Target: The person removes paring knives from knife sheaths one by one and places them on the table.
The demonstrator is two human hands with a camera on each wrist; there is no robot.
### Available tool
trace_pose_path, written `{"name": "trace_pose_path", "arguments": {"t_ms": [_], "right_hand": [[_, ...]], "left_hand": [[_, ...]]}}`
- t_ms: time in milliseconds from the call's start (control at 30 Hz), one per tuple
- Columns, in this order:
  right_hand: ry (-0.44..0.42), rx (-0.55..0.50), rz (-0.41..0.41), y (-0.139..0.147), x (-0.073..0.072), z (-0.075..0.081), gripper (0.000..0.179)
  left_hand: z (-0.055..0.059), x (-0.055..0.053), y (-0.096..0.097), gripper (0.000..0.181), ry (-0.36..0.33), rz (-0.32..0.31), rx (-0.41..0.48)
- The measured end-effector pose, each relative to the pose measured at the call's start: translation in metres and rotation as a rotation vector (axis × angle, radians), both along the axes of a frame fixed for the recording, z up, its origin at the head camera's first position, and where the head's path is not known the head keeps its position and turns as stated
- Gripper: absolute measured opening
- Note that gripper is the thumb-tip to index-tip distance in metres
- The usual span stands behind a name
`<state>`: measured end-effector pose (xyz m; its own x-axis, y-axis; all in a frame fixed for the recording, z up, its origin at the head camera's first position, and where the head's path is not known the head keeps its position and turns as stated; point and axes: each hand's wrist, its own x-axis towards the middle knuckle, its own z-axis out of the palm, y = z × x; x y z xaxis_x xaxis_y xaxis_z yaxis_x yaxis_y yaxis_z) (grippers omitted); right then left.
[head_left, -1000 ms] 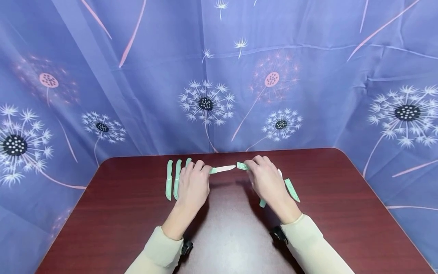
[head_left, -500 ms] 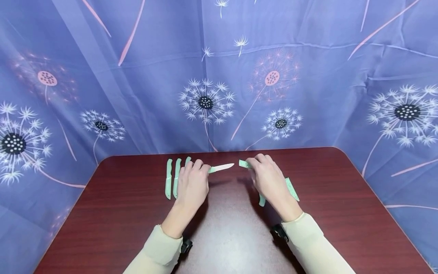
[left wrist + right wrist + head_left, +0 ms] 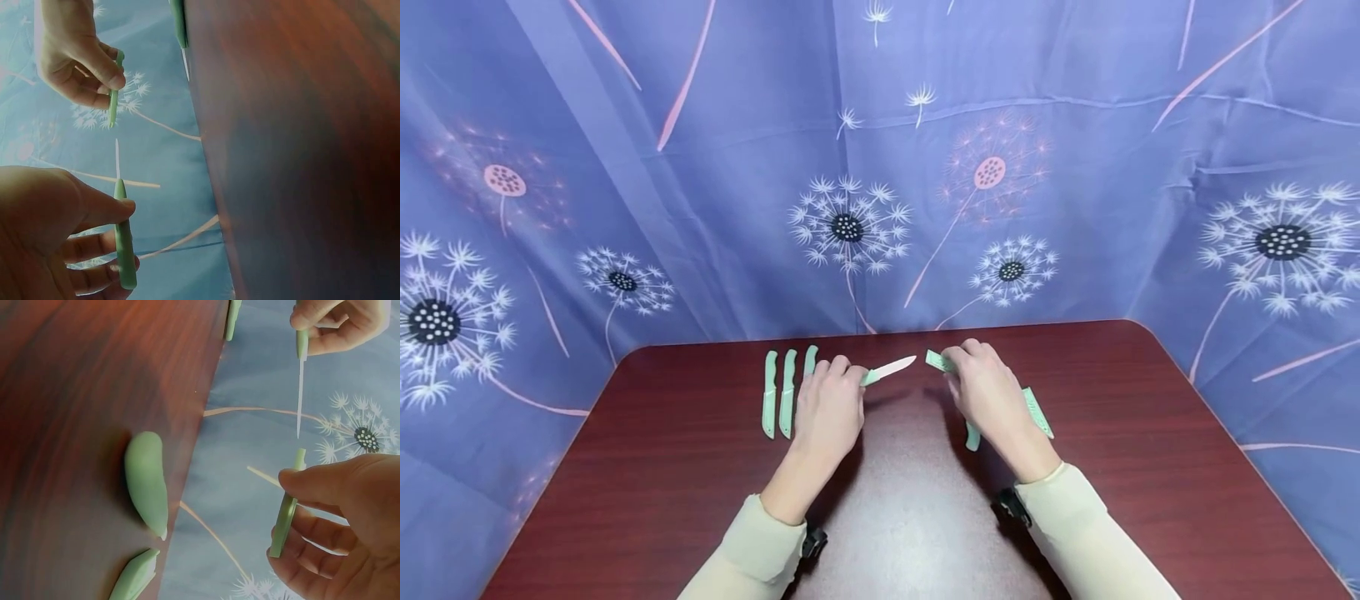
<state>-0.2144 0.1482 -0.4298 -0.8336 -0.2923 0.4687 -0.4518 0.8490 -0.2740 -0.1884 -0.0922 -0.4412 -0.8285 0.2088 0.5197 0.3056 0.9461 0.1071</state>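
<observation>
In the head view my left hand (image 3: 831,404) grips a small knife (image 3: 891,369) by its mint-green handle, and the bare pale blade points right. Facing the tip across a small gap is a mint-green knife sheath (image 3: 938,361), pinched between the thumb and fingers of my right hand (image 3: 992,396). The left wrist view shows the knife handle (image 3: 125,244) between thumb and fingers, with the blade in line below the sheath (image 3: 114,100). In the right wrist view the sheath (image 3: 285,515) is held along its sides, apart from the blade (image 3: 300,394).
Three sheathed green knives, including an outer one (image 3: 770,396), lie side by side at the left, one partly behind my left hand. Another knife (image 3: 145,481) and a loose sheath (image 3: 1037,412) lie by my right hand. A patterned curtain (image 3: 880,167) hangs behind the table (image 3: 1150,467).
The blade tip has tilted slightly upward in the head view. The sheath has shifted a little right and tilted more. Both hands keep their holds.
</observation>
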Motion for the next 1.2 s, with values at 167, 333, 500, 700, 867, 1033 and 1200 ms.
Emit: {"name": "trace_pose_path", "arguments": {"t_ms": [167,333,500,700,867,1033,1200], "right_hand": [[-0.030,0.003,-0.018,0.001,0.003,0.000,0.025],[-0.026,0.035,-0.051,0.003,0.006,0.001,0.024],[-0.073,0.068,-0.086,0.001,0.008,0.001,0.021],[-0.195,0.081,-0.122,-0.005,0.009,-0.001,0.022],[-0.272,0.082,-0.154,-0.010,0.008,-0.007,0.027],[-0.313,0.077,-0.171,-0.016,0.009,-0.011,0.025],[-0.330,0.105,-0.169,-0.021,0.009,-0.012,0.023]], "left_hand": [[-0.001,0.001,0.009,0.020,-0.035,0.006,-0.023],[-0.001,0.001,0.019,0.015,-0.084,-0.005,-0.013],[-0.002,0.001,0.030,0.011,-0.158,0.019,0.037],[-0.005,0.002,0.045,0.017,-0.261,0.059,0.106],[-0.010,-0.001,0.058,0.021,-0.325,0.077,0.153],[-0.012,-0.002,0.069,0.022,-0.379,0.081,0.201],[-0.013,-0.001,0.081,0.011,-0.418,0.095,0.210]]}}
